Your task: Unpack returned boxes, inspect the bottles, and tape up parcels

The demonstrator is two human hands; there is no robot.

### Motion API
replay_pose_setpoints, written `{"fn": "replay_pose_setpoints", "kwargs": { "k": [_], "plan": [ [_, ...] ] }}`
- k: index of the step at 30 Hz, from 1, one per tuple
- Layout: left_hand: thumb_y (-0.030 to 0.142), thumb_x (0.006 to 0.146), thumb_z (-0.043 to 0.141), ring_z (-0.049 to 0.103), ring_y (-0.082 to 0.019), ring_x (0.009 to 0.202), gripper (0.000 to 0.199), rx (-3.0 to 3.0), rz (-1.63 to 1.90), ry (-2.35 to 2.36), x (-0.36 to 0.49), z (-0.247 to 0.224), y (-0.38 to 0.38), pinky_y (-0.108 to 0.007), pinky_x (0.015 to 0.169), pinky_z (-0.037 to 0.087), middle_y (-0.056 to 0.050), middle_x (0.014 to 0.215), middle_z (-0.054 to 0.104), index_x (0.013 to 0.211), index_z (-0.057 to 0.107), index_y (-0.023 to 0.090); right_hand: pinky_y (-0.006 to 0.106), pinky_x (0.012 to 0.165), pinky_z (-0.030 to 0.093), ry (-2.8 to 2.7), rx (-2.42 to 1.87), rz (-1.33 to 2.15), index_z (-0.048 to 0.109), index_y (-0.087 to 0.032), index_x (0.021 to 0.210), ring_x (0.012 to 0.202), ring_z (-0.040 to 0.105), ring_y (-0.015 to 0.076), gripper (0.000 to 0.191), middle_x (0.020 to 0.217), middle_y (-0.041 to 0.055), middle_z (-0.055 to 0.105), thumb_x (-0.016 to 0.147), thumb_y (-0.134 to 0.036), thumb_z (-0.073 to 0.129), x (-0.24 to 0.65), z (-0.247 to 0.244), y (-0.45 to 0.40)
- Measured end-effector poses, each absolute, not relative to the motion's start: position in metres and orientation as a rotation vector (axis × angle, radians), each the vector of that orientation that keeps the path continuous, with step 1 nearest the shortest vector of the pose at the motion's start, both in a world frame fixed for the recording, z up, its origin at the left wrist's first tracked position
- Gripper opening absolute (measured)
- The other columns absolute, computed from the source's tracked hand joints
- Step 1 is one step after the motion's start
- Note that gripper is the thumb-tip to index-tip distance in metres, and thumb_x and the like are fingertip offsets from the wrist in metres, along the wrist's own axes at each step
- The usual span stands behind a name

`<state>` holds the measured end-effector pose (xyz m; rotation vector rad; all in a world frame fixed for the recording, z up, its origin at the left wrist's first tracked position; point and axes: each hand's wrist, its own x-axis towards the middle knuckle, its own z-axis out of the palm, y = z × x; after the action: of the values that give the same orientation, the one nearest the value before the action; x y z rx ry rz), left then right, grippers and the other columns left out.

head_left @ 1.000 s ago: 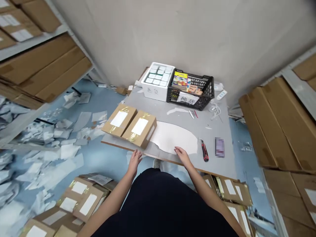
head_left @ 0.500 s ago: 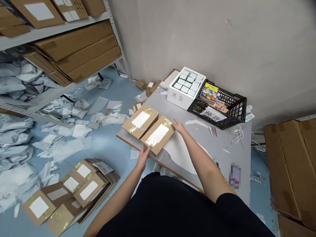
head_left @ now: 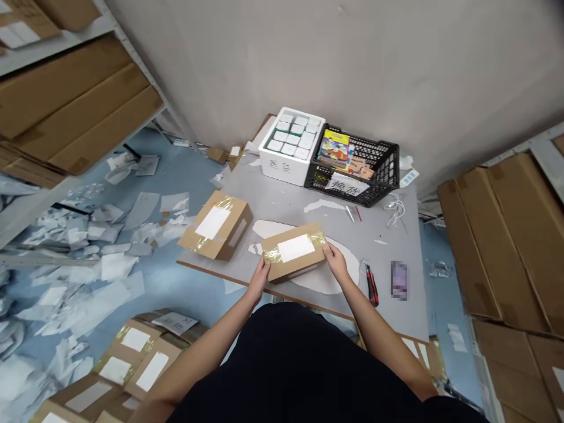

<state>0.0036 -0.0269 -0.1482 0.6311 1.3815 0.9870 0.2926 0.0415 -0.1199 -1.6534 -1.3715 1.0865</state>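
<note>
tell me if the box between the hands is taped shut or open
Shut: clear tape crosses the top of the cardboard box, and no flap stands up.

The cardboard parcel (head_left: 293, 251) is matt brown board, with glossy clear tape (head_left: 317, 238) and a matt white paper label (head_left: 296, 248). Beyond the parcel sit a rough white foam box (head_left: 269, 161) and a black plastic crate (head_left: 379, 167), slightly glossy.

white foam box (head_left: 277, 164) | black plastic crate (head_left: 383, 170) | box cutter (head_left: 372, 288) | floor paper scraps (head_left: 110, 264)
</note>
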Motion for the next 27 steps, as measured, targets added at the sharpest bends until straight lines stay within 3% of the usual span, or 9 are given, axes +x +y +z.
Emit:
{"fn": "replay_pose_setpoints", "kwargs": {
  "k": [11, 16, 22, 27],
  "plan": [
    [0.043, 0.087, 0.061, 0.031, -0.025, 0.144, 0.059, 1.002, 0.761, 1.175, 0.117, -0.132, 0.016, -0.036, 0.120, 0.021, -0.001, 0.154, 0.039, 0.142, 0.048, 0.026, 0.046, 0.104, 0.043, -0.828, -1.670, 1.056, 0.061, -0.020, 0.129, 0.120, 0.058, 0.0316, 0.062, 0.131, 0.0126, 0.062, 0.077, -0.052, 0.065, 0.406, -0.137, -0.072],
    [0.047, 0.085, 0.061, 0.044, -0.028, 0.135, 0.059, 0.955, 0.680, 1.285, 0.119, -0.136, 0.029, -0.039, 0.111, 0.034, -0.007, 0.147, 0.048, 0.139, 0.049, 0.027, 0.046, 0.098, 0.049, -0.692, -1.694, 1.123, 0.064, -0.023, 0.121, 0.118, 0.059, 0.0317, 0.059, 0.126, 0.0139, 0.064, 0.074, -0.057, 0.067, 0.427, -0.159, -0.070],
    [0.069, 0.086, 0.046, 0.052, -0.032, 0.127, 0.067, 0.733, 0.552, 1.505, 0.126, -0.144, 0.063, -0.042, 0.094, 0.047, -0.015, 0.145, 0.048, 0.138, 0.048, 0.026, 0.038, 0.080, 0.056, -0.512, -1.720, 1.319, 0.058, -0.028, 0.129, 0.111, 0.064, 0.0269, 0.061, 0.133, 0.0110, 0.061, 0.082, -0.066, 0.054, 0.458, -0.156, -0.022],
    [0.077, 0.084, 0.036, 0.064, -0.030, 0.106, 0.074, 0.616, 0.507, 1.384, 0.150, -0.142, 0.079, -0.038, 0.084, 0.052, -0.016, 0.119, 0.067, 0.119, 0.062, 0.017, 0.037, 0.072, 0.056, -0.452, -1.668, 1.473, 0.066, -0.022, 0.118, 0.094, 0.069, 0.0267, 0.063, 0.118, 0.0122, 0.069, 0.082, -0.071, 0.049, 0.451, -0.149, 0.007]
  ]
}}
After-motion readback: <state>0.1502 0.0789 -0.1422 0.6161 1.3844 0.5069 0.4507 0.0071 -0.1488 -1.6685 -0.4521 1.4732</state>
